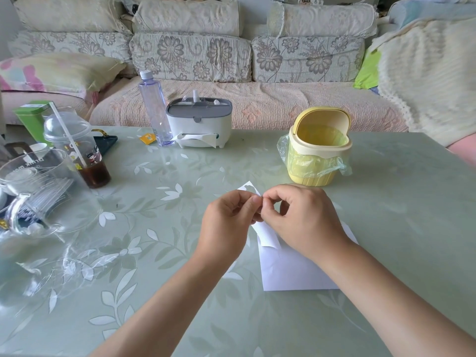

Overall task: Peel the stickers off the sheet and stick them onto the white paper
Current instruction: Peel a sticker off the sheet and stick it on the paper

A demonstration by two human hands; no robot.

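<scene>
The 2 hands meet over the middle of the green table (159, 292). The left hand (229, 215) and the right hand (301, 217) both pinch the little sticker sheet (266, 234), with their fingers curled tight on it. The sheet hangs over the far left corner of the white paper (288, 271), which lies flat on the table. A yellow bin (319, 150) stands further back, on the right.

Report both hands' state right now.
Left hand: pinches the thin white sticker sheet.
Right hand: pinches the same sheet near its top edge.
</scene>
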